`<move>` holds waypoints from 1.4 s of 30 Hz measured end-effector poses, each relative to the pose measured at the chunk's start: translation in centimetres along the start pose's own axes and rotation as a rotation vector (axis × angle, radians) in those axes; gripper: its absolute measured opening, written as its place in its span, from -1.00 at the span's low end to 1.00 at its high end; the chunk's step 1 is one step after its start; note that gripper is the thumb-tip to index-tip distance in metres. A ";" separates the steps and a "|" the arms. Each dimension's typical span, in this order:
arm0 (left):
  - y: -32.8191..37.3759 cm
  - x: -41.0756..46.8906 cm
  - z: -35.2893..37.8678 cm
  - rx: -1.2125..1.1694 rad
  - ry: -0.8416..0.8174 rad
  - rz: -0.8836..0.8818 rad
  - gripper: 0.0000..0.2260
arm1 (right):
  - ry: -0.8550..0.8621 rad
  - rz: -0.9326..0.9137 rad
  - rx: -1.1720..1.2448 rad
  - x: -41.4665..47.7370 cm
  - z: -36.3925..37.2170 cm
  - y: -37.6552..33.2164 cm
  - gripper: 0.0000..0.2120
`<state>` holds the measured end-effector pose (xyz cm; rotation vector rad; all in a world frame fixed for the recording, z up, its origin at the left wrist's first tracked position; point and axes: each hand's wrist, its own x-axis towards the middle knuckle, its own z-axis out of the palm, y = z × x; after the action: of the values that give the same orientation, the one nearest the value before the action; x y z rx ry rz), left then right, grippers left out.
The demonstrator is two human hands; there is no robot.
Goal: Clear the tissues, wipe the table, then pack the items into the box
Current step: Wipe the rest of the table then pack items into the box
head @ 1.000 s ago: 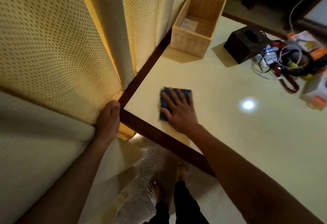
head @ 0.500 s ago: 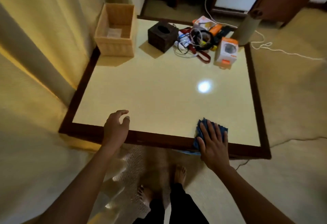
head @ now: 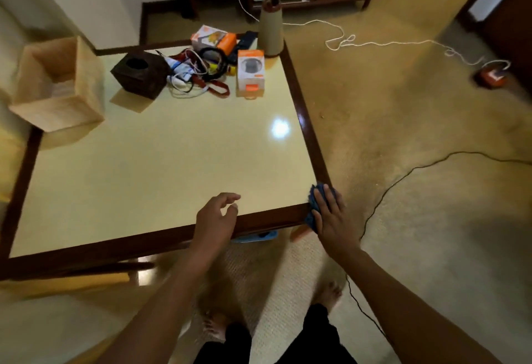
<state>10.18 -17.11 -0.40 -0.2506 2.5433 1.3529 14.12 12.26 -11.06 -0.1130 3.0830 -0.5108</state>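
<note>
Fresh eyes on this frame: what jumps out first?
The right hand presses a blue cloth flat on the table's near right corner, while the left hand hovers, empty, over the near edge. At the far side, tangled cables and an orange box crowd beside a dark tissue box, with an open wicker box at the far left.

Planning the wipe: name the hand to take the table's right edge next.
Right. The right hand presses the blue cloth on the table's near-right corner, beside that edge; the left hand hovers empty.
</note>
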 end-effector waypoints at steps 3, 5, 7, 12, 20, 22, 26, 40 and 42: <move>3.9 -0.1 5.7 0.012 -0.048 0.005 -0.80 | -0.094 -0.024 0.138 -0.6 -1.5 3.0 -0.40; 6.8 0.1 9.5 -0.008 -0.066 0.008 -0.80 | -0.212 0.024 0.171 -0.8 -2.1 5.4 -0.25; 9.9 0.4 12.9 -0.022 -0.079 0.023 -0.79 | -0.269 0.039 0.171 -0.8 -2.9 8.1 -0.25; 17.3 1.8 19.7 -0.054 -0.161 0.046 -0.77 | -0.267 0.151 0.368 0.0 -9.0 14.1 -0.54; 26.9 4.6 26.5 -0.049 -0.264 0.116 -0.79 | 0.020 0.337 0.663 3.4 -21.8 20.5 -0.68; 29.1 5.6 27.4 -0.092 -0.277 0.111 -0.79 | 0.074 0.357 0.740 4.5 -24.6 21.6 -0.71; 33.9 8.1 28.3 -0.163 -0.290 0.145 -0.82 | 0.219 0.388 0.834 7.5 -30.1 23.4 -0.78; 54.7 27.2 23.8 -0.505 -0.419 0.479 -0.78 | 0.290 0.336 1.298 30.7 -46.3 25.1 -0.80; 57.6 30.7 21.9 -0.518 -0.399 0.505 -0.84 | 0.258 0.293 1.359 35.3 -48.4 24.9 -0.79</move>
<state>-31.36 31.94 24.14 0.5583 1.9537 1.9911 -24.06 48.77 26.64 0.4243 2.1444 -2.4386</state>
